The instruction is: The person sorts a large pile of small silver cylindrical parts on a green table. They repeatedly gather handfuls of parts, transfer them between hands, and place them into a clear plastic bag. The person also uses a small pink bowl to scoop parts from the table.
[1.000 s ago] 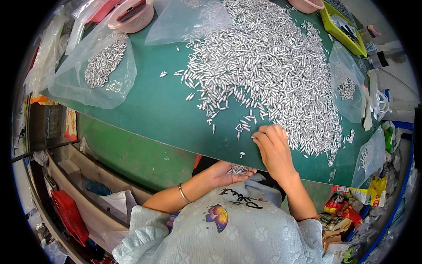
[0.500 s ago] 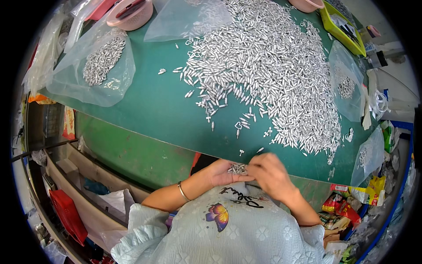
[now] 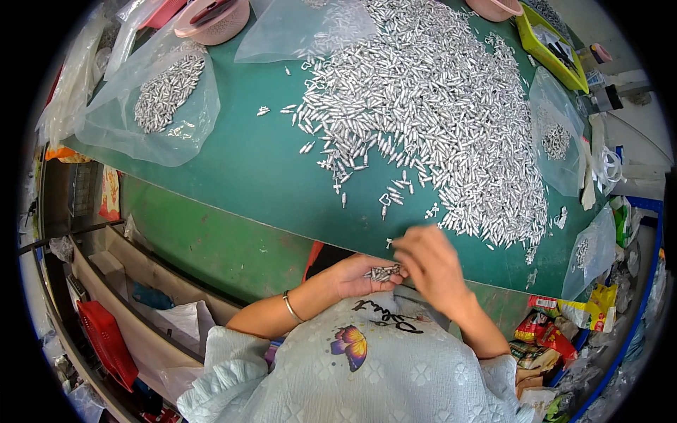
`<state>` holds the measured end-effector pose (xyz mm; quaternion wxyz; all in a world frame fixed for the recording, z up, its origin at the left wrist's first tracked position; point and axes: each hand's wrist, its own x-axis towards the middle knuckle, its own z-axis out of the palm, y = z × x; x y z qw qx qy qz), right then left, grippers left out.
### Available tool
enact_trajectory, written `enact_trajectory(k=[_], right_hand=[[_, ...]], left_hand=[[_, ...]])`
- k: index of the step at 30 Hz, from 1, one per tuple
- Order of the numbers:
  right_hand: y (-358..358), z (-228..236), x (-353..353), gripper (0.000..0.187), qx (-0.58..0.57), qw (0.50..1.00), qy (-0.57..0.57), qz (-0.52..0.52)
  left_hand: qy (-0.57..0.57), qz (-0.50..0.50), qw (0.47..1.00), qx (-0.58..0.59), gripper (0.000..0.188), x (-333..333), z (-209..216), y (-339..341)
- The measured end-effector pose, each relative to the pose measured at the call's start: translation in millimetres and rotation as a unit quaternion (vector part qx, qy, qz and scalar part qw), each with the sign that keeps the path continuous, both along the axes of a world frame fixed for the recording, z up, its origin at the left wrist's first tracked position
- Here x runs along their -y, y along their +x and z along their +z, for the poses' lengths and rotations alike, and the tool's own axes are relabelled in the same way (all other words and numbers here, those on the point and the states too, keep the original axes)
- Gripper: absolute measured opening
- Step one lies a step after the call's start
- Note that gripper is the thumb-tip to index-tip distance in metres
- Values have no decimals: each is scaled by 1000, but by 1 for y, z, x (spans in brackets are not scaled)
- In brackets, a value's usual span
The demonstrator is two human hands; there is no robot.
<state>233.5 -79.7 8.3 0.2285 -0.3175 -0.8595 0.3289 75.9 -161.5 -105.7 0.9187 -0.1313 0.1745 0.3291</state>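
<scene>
My left hand [image 3: 355, 276] is cupped at the table's near edge and holds a small heap of silver bullet-shaped metal pieces [image 3: 384, 273]. My right hand [image 3: 434, 271] is just to its right, over the edge of the table. Motion smears its fingers, so whether they grip anything is unclear. Ahead of both hands a large pile of similar silver pieces [image 3: 430, 106] spreads over the green tabletop [image 3: 261, 169]. Several strays lie at its near side, among them a small cross-shaped piece [image 3: 389, 242] close to my right fingertips.
Clear plastic bags with silver pieces lie on the left [image 3: 194, 134] and right [image 3: 557, 166]. A pink basket [image 3: 226, 25] and a yellow-green tray [image 3: 546, 53] stand at the back. Below left are a drawer-like bin [image 3: 159, 328] and a red basket [image 3: 106, 345]; colourful packets [image 3: 546, 331] lie lower right.
My right hand has moved up and forward, away from the left palm toward the table. My left hand stays nearly in place, and more of its handful of pieces shows.
</scene>
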Motion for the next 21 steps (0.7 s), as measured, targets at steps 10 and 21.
enact_trajectory(k=[10, 21], right_hand=[[-23, -10, -37, 31, 128, 981, 141, -25], [5, 1, 1, 31, 146, 989, 38, 4]], left_hand=[[8, -33, 996, -83, 38, -9, 28, -6], [35, -8, 999, 9, 51, -13, 18, -4]])
